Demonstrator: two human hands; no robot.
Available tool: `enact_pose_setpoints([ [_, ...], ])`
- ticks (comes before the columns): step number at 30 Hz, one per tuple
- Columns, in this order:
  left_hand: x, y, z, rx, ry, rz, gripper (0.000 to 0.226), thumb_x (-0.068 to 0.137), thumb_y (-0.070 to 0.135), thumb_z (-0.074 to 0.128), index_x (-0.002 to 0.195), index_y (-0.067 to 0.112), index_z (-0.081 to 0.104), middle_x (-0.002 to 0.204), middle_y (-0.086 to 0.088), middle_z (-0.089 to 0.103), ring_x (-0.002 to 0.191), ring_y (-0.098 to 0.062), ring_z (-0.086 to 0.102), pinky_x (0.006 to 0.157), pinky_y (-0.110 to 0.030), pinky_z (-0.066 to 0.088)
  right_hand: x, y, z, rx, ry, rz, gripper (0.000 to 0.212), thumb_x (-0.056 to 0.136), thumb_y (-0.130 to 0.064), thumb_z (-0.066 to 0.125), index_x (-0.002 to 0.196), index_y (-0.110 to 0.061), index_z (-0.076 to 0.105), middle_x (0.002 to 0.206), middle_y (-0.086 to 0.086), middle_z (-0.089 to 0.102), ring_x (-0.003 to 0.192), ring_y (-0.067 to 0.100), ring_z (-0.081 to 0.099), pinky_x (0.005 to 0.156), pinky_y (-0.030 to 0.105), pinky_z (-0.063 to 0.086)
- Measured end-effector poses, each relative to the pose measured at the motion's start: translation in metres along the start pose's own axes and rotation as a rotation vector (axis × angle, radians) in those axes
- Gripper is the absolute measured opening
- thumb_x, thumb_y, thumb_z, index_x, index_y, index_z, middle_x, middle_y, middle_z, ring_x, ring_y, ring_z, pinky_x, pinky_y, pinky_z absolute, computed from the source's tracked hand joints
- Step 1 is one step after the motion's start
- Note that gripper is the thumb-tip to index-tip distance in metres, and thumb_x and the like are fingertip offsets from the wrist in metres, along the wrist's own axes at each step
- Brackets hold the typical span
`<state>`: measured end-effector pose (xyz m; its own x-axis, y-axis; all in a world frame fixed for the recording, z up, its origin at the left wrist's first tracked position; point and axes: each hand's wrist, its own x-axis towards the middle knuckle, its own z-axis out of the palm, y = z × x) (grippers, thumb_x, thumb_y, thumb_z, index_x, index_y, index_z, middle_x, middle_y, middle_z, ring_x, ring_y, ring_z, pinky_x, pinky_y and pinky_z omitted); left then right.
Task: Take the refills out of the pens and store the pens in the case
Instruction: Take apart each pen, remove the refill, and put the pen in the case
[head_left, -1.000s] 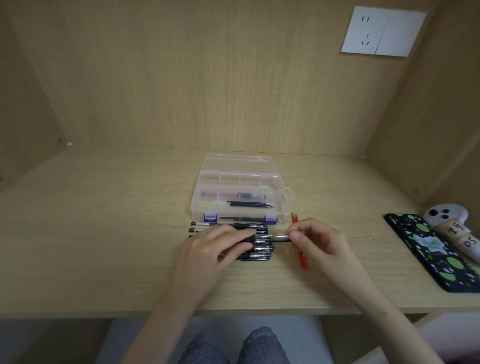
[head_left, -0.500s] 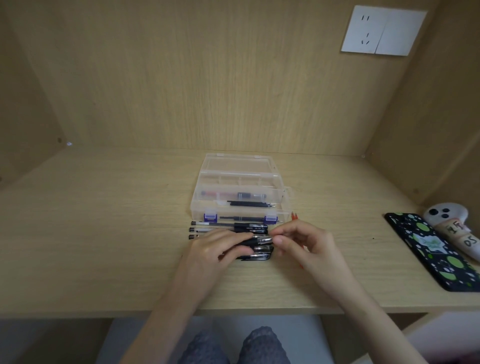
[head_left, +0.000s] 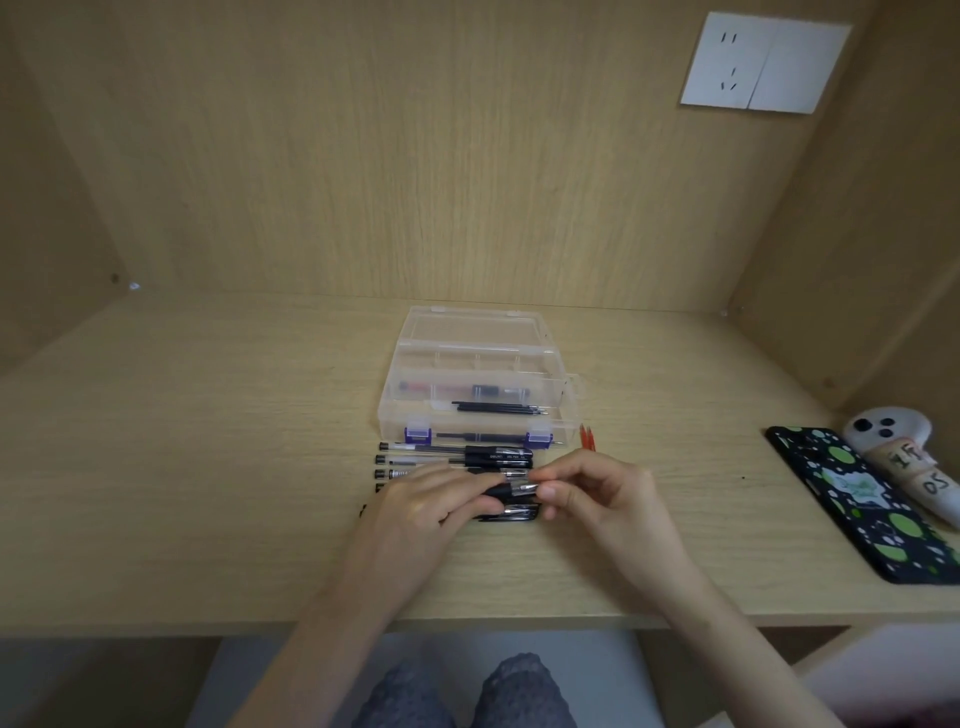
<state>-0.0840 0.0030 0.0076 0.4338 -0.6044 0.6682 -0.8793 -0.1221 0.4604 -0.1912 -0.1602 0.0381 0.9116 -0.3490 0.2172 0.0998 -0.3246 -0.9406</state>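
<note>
Two hands work on a wooden desk (head_left: 208, 493) before an open clear plastic case (head_left: 475, 384), which already holds refills and a pen. A row of black gel pens (head_left: 457, 460) lies just in front, within reach. The left hand (head_left: 415, 514) clamps one pen (head_left: 501, 490) steady while the right hand (head_left: 597, 493) pinches its metal tip, likely to unscrew it.
</note>
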Motion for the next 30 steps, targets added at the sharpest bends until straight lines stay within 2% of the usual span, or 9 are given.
enact_pose_setpoints([
  [4, 0.002, 0.001, -0.003, -0.019, 0.009, -0.047, 0.04, 0.086, 0.049, 0.05, 0.098, 0.018, 0.074, 0.088, 0.016, 0.068, 0.082, 0.005, 0.057, 0.079, -0.006, 0.041, 0.002, 0.001, 0.004, -0.012, 0.011, -0.013, 0.018, 0.084, -0.004, 0.064, 0.084, -0.021, 0.068, 0.062, 0.0, 0.065, 0.062, 0.007, 0.06, 0.071, 0.018, 0.047],
  [8, 0.003, 0.001, -0.001, 0.027, 0.033, -0.088, 0.038, 0.082, 0.048, 0.054, 0.105, 0.023, 0.072, 0.094, 0.013, 0.07, 0.084, 0.003, 0.059, 0.078, -0.014, 0.045, 0.006, 0.002, 0.003, -0.042, 0.031, -0.005, 0.015, 0.086, -0.006, 0.064, 0.087, -0.02, 0.069, 0.061, -0.002, 0.065, 0.063, 0.006, 0.061, 0.067, 0.015, 0.046],
  [11, 0.005, 0.003, -0.003, 0.084, 0.066, -0.059, 0.048, 0.086, 0.049, 0.05, 0.126, 0.023, 0.059, 0.123, 0.014, 0.057, 0.111, 0.004, 0.049, 0.099, -0.011, 0.033, 0.017, -0.002, -0.01, -0.084, 0.1, -0.046, 0.015, 0.085, -0.003, 0.063, 0.086, -0.017, 0.068, 0.07, 0.008, 0.068, 0.061, 0.006, 0.061, 0.062, 0.013, 0.047],
  [13, 0.006, 0.003, -0.006, 0.095, 0.098, -0.052, 0.048, 0.089, 0.046, 0.048, 0.131, 0.024, 0.051, 0.132, 0.012, 0.051, 0.122, 0.0, 0.043, 0.107, -0.017, 0.027, 0.028, -0.006, -0.021, -0.079, 0.191, -0.062, 0.012, 0.086, -0.002, 0.061, 0.088, -0.012, 0.067, 0.076, 0.011, 0.069, 0.061, 0.005, 0.061, 0.064, 0.016, 0.049],
  [16, 0.005, 0.001, -0.006, 0.067, 0.09, -0.045, 0.036, 0.09, 0.044, 0.05, 0.116, 0.023, 0.063, 0.115, 0.012, 0.059, 0.107, -0.002, 0.051, 0.096, -0.019, 0.036, 0.056, -0.01, -0.036, -0.114, 0.344, -0.07, 0.01, 0.088, -0.005, 0.059, 0.089, -0.014, 0.066, 0.077, 0.002, 0.067, 0.061, 0.005, 0.06, 0.057, 0.014, 0.046],
  [20, 0.005, 0.001, 0.001, 0.081, -0.075, 0.019, 0.035, 0.086, 0.051, 0.053, 0.09, 0.023, 0.073, 0.086, 0.015, 0.066, 0.081, 0.0, 0.056, 0.077, -0.021, 0.044, 0.102, -0.009, -0.031, -0.232, 0.399, -0.069, 0.013, 0.087, -0.009, 0.062, 0.086, -0.021, 0.065, 0.079, -0.007, 0.066, 0.071, 0.003, 0.058, 0.064, 0.007, 0.042],
  [22, 0.004, -0.001, 0.002, 0.083, -0.112, 0.011, 0.036, 0.084, 0.054, 0.054, 0.089, 0.024, 0.074, 0.086, 0.016, 0.066, 0.082, 0.001, 0.056, 0.077, -0.018, 0.044, 0.121, -0.003, -0.021, -0.307, 0.377, -0.039, 0.011, 0.087, -0.01, 0.062, 0.088, -0.019, 0.067, 0.084, -0.004, 0.066, 0.075, 0.004, 0.057, 0.066, 0.009, 0.043],
  [26, 0.004, -0.005, 0.003, 0.113, -0.154, -0.005, 0.033, 0.081, 0.053, 0.056, 0.091, 0.027, 0.074, 0.087, 0.017, 0.064, 0.083, 0.0, 0.055, 0.076, -0.019, 0.043, 0.14, 0.01, -0.004, -0.43, 0.323, 0.003, 0.01, 0.087, -0.012, 0.062, 0.091, -0.017, 0.07, 0.093, 0.0, 0.069, 0.085, 0.013, 0.06, 0.077, 0.029, 0.048],
  [30, 0.002, -0.007, 0.004, 0.134, -0.175, 0.001, 0.033, 0.081, 0.051, 0.053, 0.093, 0.027, 0.073, 0.087, 0.017, 0.063, 0.082, 0.0, 0.055, 0.075, -0.02, 0.045, 0.14, 0.027, 0.003, -0.517, 0.239, 0.039, 0.018, 0.09, -0.013, 0.059, 0.101, -0.019, 0.071, 0.112, 0.0, 0.066, 0.107, 0.012, 0.057, 0.09, 0.023, 0.043],
])
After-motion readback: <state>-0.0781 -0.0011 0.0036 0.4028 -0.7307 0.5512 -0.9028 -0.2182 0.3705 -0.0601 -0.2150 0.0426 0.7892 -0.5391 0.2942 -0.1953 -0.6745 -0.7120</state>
